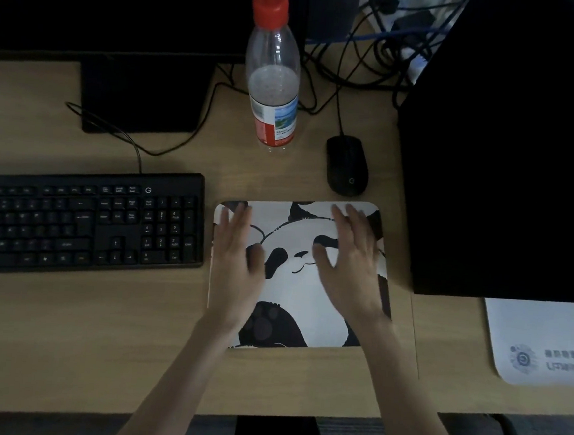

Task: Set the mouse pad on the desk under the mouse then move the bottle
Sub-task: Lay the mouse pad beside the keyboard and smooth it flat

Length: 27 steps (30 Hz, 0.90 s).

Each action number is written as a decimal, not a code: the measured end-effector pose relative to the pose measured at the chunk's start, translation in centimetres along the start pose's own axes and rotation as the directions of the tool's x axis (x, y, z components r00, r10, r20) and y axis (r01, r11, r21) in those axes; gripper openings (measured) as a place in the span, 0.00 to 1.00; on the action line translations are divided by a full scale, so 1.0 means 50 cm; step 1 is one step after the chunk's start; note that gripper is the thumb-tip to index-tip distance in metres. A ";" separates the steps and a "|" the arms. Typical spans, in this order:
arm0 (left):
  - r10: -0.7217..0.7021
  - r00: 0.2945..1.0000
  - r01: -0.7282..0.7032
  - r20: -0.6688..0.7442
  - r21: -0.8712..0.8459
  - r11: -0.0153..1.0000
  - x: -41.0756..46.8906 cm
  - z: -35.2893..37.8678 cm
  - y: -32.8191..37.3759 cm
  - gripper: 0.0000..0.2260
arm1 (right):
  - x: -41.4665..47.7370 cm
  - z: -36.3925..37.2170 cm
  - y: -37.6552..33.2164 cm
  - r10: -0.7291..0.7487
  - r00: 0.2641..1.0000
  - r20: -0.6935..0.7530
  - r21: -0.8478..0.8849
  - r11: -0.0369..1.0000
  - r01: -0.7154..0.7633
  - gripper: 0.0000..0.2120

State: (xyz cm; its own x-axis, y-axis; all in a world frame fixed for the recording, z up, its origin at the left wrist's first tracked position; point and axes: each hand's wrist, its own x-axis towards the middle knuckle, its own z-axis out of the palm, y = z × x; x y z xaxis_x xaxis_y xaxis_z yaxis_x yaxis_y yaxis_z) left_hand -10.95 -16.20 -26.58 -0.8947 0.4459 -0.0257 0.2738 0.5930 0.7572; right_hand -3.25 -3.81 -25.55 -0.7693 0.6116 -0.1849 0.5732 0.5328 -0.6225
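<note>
A white mouse pad [294, 300] with a black panda print lies flat on the wooden desk [98, 333], right of the keyboard. My left hand [237, 265] rests palm down on its left side, fingers spread. My right hand [352, 260] lies flat on its right side, fingers apart. Neither hand grips anything. The black wired mouse [347, 164] sits on bare desk just beyond the pad's far edge. A clear plastic bottle [274, 79] with a red cap stands upright behind the pad, left of the mouse.
A black keyboard [82, 222] lies to the left. A monitor stand [140, 96] is behind it. A black computer tower [507, 149] stands close on the right. Cables [360, 51] tangle at the back. A white printed pad [540, 343] lies at the right front.
</note>
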 end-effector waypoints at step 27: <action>-0.015 0.995 -0.001 0.095 0.170 0.986 0.006 0.025 -0.070 0.31 | 0.022 0.011 0.091 0.070 0.995 -0.067 -0.127 0.989 -0.078 0.31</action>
State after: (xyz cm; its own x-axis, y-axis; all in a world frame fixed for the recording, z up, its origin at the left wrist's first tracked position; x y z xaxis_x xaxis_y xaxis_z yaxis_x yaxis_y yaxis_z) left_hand -11.75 -17.30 -30.05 -0.8613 0.4985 -0.0986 0.3309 0.6975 0.6356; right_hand -1.64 -1.06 -29.00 -0.7067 0.6851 -0.1768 0.6627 0.5535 -0.5044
